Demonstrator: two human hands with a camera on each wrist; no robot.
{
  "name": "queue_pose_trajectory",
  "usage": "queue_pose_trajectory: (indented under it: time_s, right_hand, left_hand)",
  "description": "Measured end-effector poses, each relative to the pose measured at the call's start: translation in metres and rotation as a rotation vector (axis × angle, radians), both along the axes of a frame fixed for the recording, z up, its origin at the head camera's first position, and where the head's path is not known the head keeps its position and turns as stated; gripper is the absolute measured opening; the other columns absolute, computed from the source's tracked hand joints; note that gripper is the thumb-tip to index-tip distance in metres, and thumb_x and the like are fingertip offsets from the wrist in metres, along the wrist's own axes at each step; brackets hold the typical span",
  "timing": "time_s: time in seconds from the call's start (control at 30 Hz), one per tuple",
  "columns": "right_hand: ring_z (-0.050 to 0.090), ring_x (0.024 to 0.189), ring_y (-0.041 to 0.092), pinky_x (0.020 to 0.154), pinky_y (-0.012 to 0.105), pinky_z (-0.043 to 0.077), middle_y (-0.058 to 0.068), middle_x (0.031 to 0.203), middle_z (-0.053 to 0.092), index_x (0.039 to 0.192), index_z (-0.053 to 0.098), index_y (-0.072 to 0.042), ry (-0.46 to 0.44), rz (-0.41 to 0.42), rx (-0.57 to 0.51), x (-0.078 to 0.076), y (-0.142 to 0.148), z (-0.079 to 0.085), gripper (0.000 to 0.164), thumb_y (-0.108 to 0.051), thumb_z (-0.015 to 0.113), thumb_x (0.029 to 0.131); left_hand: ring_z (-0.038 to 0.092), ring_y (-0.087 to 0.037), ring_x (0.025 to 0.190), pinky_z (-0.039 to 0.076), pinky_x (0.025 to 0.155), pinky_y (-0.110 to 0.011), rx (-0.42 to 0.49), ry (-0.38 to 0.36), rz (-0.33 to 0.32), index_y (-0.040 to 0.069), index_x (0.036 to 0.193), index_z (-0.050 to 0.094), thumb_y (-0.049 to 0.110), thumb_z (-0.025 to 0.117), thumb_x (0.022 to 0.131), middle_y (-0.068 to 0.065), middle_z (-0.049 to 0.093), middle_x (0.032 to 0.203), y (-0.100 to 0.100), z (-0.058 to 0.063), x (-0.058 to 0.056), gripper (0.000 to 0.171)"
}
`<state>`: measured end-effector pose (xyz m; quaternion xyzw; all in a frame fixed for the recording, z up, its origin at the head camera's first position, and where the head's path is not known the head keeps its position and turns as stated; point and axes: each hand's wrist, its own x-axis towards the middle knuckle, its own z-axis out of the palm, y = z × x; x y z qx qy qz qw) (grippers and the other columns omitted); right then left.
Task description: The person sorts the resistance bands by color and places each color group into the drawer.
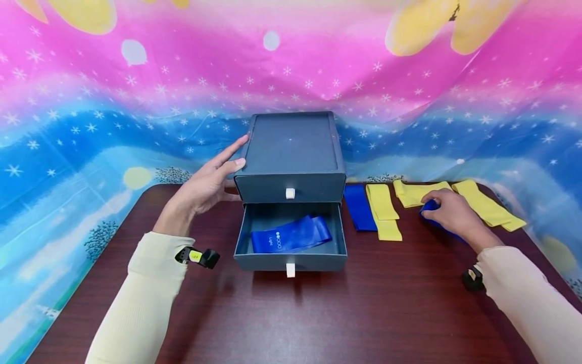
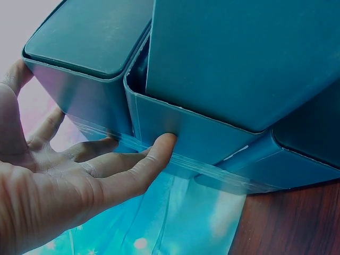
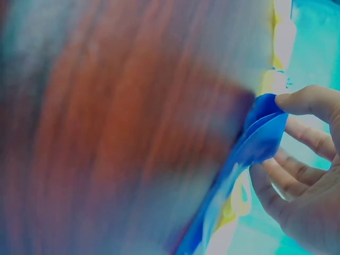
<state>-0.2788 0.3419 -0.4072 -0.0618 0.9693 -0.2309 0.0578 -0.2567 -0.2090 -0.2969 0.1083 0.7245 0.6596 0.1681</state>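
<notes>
A dark grey two-drawer box (image 1: 293, 144) stands on the table with its lower drawer (image 1: 335, 260) pulled out. Inside that drawer lies a folded blue resistance band (image 1: 291, 236) printed "Light". My left hand (image 1: 206, 184) rests against the box's left side, its fingers spread and straight, thumb at the top edge; the left wrist view shows the fingertips touching the side wall. On the right, my right hand (image 1: 450, 212) pinches another blue resistance band (image 3: 265, 130) between thumb and fingers. Part of this band trails below the hand, over the table.
Right of the box lie a flat blue band (image 1: 356, 207) and a yellow band (image 1: 382, 210), side by side. Two more yellow bands, one behind the right hand (image 1: 409, 193) and one farther right (image 1: 488, 205), lie near the table's back edge. A patterned cloth (image 1: 204, 76) hangs behind.
</notes>
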Motion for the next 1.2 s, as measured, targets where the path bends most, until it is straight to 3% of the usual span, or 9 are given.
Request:
queue_pose_trajectory:
  time_s: [0.43,0.5,0.57,0.67,0.7,0.8,0.9,0.97,1.2]
  right_hand:
    - [0.054,0.119,0.052,0.088,0.061,0.053,0.03,0.137,0.054,0.126,0.067,0.002,0.132,0.016,-0.061,0.031,-0.002,0.029,0.032,-0.018,0.071,0.101]
    - [0.056,0.12,0.051,0.087,0.043,0.058,0.028,0.139,0.055,0.125,0.068,0.0,0.165,0.021,-0.077,0.034,-0.003,0.036,0.031,-0.018,0.071,0.101]
    - [0.056,0.122,0.05,0.083,0.021,0.055,0.026,0.139,0.057,0.124,0.07,-0.001,0.207,0.03,-0.087,0.036,-0.004,0.043,0.03,-0.019,0.072,0.1]
    - [0.054,0.127,0.048,0.083,0.017,0.043,0.021,0.139,0.06,0.124,0.072,-0.006,0.253,0.013,-0.077,0.04,-0.007,0.057,0.031,-0.023,0.074,0.099]
    - [0.052,0.129,0.048,0.087,0.023,0.042,0.019,0.14,0.06,0.124,0.072,-0.007,0.264,0.008,-0.079,0.042,-0.008,0.061,0.031,-0.025,0.074,0.099]
    - [0.056,0.129,0.027,0.089,0.025,0.044,0.007,0.137,0.061,0.124,0.074,-0.011,0.292,-0.016,-0.12,0.047,-0.014,0.072,0.031,-0.028,0.075,0.098]
    - [0.061,0.111,-0.005,0.082,0.003,0.046,-0.003,0.133,0.059,0.124,0.074,-0.007,0.31,-0.002,-0.236,0.049,-0.023,0.082,0.029,-0.022,0.075,0.099]
    - [0.057,0.098,-0.019,0.078,-0.001,0.047,-0.007,0.133,0.057,0.125,0.074,-0.005,0.315,0.01,-0.297,0.051,-0.031,0.09,0.029,-0.017,0.075,0.099]
    - [0.059,0.109,-0.008,0.082,0.0,0.048,0.0,0.139,0.055,0.125,0.073,-0.005,0.336,0.052,-0.376,0.062,-0.062,0.117,0.028,-0.012,0.074,0.099]
  left_hand:
    - [0.046,-0.053,0.143,0.03,0.114,-0.08,-0.013,-0.003,-0.001,0.061,0.159,0.023,0.043,0.052,0.109,0.001,0.001,0.176,0.0,-0.002,0.0,0.06]
    - [0.047,-0.053,0.143,0.03,0.114,-0.08,-0.014,-0.003,0.0,0.061,0.159,0.023,0.042,0.052,0.11,0.0,0.002,0.176,-0.001,-0.002,0.0,0.06]
    - [0.048,-0.052,0.142,0.03,0.113,-0.08,-0.015,-0.003,0.001,0.061,0.159,0.023,0.042,0.051,0.11,0.0,0.004,0.176,-0.001,-0.002,0.0,0.06]
    - [0.048,-0.052,0.142,0.03,0.113,-0.08,-0.014,0.0,-0.002,0.061,0.159,0.023,0.042,0.052,0.11,0.0,0.005,0.176,-0.001,-0.002,0.0,0.06]
    - [0.048,-0.052,0.142,0.03,0.114,-0.08,-0.014,0.001,-0.003,0.061,0.159,0.023,0.043,0.052,0.11,0.0,0.004,0.176,-0.001,-0.002,0.0,0.06]
    - [0.047,-0.052,0.143,0.029,0.113,-0.08,-0.015,0.004,-0.002,0.061,0.159,0.023,0.043,0.052,0.109,-0.001,0.003,0.176,-0.001,-0.001,0.0,0.06]
    - [0.048,-0.052,0.143,0.029,0.113,-0.08,-0.015,0.004,-0.001,0.061,0.159,0.023,0.042,0.052,0.11,-0.002,0.005,0.176,-0.001,-0.001,0.0,0.06]
    - [0.049,-0.052,0.142,0.03,0.113,-0.08,-0.013,0.006,-0.003,0.061,0.159,0.023,0.042,0.051,0.11,-0.002,0.007,0.176,0.0,-0.001,-0.001,0.06]
    - [0.051,-0.052,0.14,0.031,0.113,-0.08,-0.01,0.006,0.0,0.061,0.159,0.024,0.043,0.052,0.109,-0.002,0.009,0.175,0.0,0.0,0.0,0.06]
